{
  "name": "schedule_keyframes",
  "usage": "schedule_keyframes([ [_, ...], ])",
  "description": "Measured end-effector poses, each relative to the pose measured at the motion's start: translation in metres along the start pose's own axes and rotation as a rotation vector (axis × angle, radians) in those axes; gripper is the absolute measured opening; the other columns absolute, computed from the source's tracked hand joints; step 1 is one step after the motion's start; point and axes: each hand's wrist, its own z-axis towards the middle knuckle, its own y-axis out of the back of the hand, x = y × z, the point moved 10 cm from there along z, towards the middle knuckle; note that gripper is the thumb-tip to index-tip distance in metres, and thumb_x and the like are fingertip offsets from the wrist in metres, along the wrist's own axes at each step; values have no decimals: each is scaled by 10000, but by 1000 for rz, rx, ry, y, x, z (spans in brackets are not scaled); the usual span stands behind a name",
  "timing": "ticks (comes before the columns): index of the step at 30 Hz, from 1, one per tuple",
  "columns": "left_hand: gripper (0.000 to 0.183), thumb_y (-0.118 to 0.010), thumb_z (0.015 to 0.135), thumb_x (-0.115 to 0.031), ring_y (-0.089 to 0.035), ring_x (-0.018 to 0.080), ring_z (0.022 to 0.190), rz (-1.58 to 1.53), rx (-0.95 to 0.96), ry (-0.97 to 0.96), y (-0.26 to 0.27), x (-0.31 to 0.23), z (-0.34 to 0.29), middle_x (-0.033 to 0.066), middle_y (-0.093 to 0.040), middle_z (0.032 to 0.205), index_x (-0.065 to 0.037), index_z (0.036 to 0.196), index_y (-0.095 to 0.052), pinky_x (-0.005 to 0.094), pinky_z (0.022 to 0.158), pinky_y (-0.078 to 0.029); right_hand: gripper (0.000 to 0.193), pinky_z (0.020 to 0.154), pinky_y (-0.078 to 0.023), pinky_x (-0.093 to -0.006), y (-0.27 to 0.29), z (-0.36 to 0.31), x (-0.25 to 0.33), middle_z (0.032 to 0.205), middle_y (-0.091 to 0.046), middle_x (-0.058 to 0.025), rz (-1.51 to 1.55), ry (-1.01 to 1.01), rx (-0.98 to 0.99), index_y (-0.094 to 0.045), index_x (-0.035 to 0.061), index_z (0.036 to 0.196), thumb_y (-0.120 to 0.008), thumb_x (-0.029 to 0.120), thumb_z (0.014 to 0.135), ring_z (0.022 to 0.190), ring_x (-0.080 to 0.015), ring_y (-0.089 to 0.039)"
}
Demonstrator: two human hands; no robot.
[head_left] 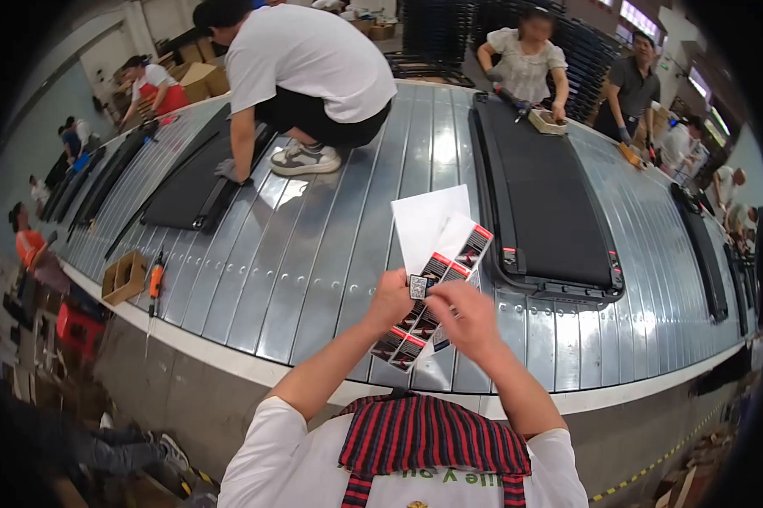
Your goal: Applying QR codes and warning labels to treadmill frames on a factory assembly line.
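My left hand (390,300) is closed round a bundle of label sheets, held in front of my chest above the metal slats. The top sheet is a long sticker sheet (408,340) with red, black and white printed blocks, lying slantwise. Behind it a plain white sheet (422,222) sticks out toward the far side. At my left fingertips shows a small label (418,286) with a square code. My right hand (468,320) is bent over the sheets, its fingers drawn together at that label's right edge. Whatever is between those fingers is hidden.
A black treadmill deck (550,190) lies just beyond my right hand on the slatted conveyor (314,279). A person crouches (314,76) on the conveyor, one gloved hand by another deck (191,190). An orange power screwdriver (156,279) and cardboard box (125,278) stand left. Several people work around.
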Motion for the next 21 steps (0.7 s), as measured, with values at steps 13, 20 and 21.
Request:
schedule_keyframes([
  [13, 190, -591, 746, -151, -563, 125, 645, 454, 154, -31, -94, -12, -20, 112, -629, 729, 4, 856, -592, 288, 605, -451, 82, 568, -435, -342, 68, -43, -40, 715, -544, -83, -38, 136, 52, -570, 40, 764, -613, 58, 695, 663, -263, -534],
  [20, 195, -593, 774, -137, -554, 92, 678, 392, -26, 161, -91, 3, -20, 59, -630, 767, 7, 905, -600, 262, 611, -451, 38, 562, -433, -247, 150, -71, -124, 716, -540, -46, 210, -129, -254, -554, 39, 763, -564, 23, 730, 603, -121, -520],
  [21, 189, -597, 779, -122, -539, 70, 707, 248, 20, 185, -98, 3, -20, 25, -626, 793, 8, 916, -607, 246, 635, -451, 87, 584, -431, -242, 162, -85, -169, 764, -561, -24, 323, -313, -346, -545, 34, 850, -565, 57, 768, 644, -86, -510],
])
